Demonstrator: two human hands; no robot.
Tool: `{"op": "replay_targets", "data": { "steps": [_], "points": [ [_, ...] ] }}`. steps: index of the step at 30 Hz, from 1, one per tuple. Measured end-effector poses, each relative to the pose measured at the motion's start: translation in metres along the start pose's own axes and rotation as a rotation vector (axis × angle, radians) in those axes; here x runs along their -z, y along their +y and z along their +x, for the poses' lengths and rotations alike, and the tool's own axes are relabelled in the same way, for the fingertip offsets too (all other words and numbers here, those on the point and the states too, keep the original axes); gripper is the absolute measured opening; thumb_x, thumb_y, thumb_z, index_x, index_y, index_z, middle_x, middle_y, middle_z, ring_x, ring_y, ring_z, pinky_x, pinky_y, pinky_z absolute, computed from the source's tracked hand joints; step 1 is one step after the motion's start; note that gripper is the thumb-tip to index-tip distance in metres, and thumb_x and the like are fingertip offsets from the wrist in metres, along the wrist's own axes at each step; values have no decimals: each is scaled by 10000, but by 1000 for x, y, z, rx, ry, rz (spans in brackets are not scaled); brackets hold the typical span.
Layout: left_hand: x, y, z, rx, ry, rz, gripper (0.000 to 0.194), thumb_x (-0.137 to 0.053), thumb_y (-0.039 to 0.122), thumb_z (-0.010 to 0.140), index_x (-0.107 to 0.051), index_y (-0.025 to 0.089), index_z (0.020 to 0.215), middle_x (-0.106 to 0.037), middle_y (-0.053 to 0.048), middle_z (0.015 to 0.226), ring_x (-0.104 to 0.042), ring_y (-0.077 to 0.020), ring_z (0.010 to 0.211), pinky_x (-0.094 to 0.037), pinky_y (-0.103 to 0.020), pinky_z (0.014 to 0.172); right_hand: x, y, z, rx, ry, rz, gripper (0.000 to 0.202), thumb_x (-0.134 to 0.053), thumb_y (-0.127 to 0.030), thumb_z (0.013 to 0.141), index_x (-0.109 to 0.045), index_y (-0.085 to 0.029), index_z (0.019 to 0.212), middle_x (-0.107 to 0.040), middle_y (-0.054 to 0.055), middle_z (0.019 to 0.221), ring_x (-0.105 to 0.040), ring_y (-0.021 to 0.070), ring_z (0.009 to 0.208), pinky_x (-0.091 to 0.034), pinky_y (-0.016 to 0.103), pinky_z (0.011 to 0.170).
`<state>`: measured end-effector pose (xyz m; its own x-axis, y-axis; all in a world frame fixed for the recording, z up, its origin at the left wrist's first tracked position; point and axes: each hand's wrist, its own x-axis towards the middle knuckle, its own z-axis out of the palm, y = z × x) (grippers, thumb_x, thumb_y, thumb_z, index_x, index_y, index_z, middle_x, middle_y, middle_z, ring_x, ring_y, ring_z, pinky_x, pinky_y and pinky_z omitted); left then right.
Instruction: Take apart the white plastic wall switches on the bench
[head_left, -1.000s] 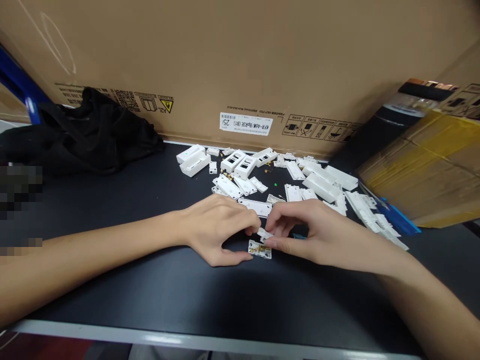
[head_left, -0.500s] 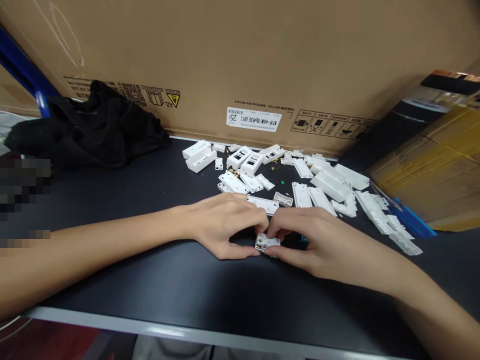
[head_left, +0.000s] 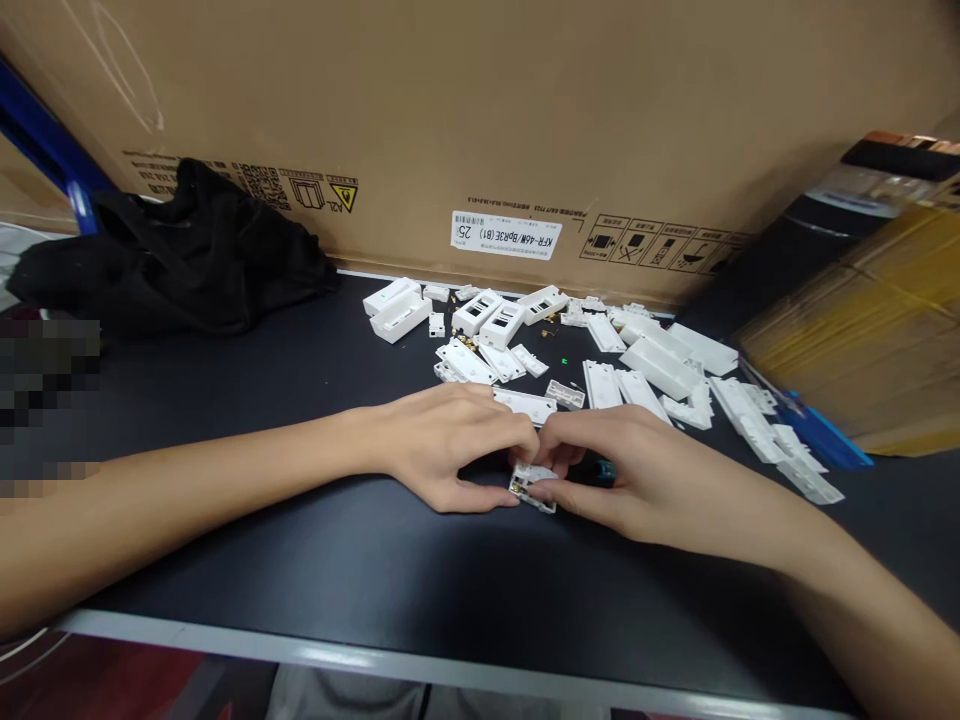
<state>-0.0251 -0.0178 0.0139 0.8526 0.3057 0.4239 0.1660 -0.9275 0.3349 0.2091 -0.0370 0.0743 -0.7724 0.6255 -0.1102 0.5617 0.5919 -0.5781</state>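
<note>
Between my two hands, low over the dark tabletop, is a small white plastic housing (head_left: 531, 488) with a bit of brass-coloured metal showing inside. My left hand (head_left: 461, 448) pinches its left end between thumb and forefinger. My right hand (head_left: 619, 470) grips the other side, its thumb lying across the open front of the part. Something teal (head_left: 604, 468) shows under my right palm, mostly hidden. Just beyond my fingers lie a long white plastic strip (head_left: 525, 404) and a translucent piece (head_left: 565, 395).
White plastic casings (head_left: 501, 324), flat covers (head_left: 602, 385) and small brass bits (head_left: 466, 342) are strewn behind my hands. A big cardboard box (head_left: 375, 120) backs the table. Black cloth (head_left: 202, 260) lies left; a dark bottle (head_left: 795, 240) and a taped carton (head_left: 862, 340) stand right.
The white housing has tipped, so more of its open inner side and metal shows. My right thumb has moved onto its front; my left hand has hardly moved.
</note>
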Motion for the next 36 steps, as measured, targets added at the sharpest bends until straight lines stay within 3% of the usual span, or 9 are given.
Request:
{"op": "replay_targets", "data": {
  "steps": [7,19,25,29,32,36],
  "points": [
    [0,1,-1,36,7,16,331,-661,451,908,-514,204,1072,-690,-22,904,-642,-175,779,-463,-318,754,3,2,2,-28,-42,75,112,-581,-324,972,-620,-219,960,-680,-35,794,-632,112,716,-457,249,665],
    [0,-3,1,39,53,110,75,-475,238,1023,-536,204,1051,-707,-23,902,-619,-148,739,-457,-287,734,7,2,-2,-68,-42,53,140,-566,-355,976,-633,-234,992,-698,-32,840,-629,122,727,-466,250,675],
    [-1,-5,1,67,100,146,92,-479,178,1001,-558,190,1047,-701,-25,893,-625,-145,763,-452,-291,744,28,11,-14,-104,88,-203,141,-559,-357,963,-657,-256,975,-718,-18,890,-647,145,778,-458,271,695],
    [2,-3,1,6,61,117,134,-478,201,1003,-591,194,1074,-707,-43,962,-637,-158,843,-452,-312,777,42,21,-26,-164,25,-279,169,-569,-389,941,-659,-253,900,-709,-10,829,-632,150,712,-447,273,636],
    [5,-1,2,-60,-15,133,243,-461,161,990,-625,234,1153,-709,-48,1037,-639,-168,894,-436,-328,772,56,31,-38,-250,16,-306,208,-553,-416,929,-657,-246,872,-702,0,786,-624,156,659,-450,282,613],
    [5,-1,3,-69,-46,158,346,-438,89,947,-647,250,1170,-718,-49,1049,-640,-172,898,-402,-344,748,81,58,-59,-451,128,-434,213,-555,-414,880,-676,-239,886,-723,33,796,-648,194,662,-476,320,638]
  ]
}}
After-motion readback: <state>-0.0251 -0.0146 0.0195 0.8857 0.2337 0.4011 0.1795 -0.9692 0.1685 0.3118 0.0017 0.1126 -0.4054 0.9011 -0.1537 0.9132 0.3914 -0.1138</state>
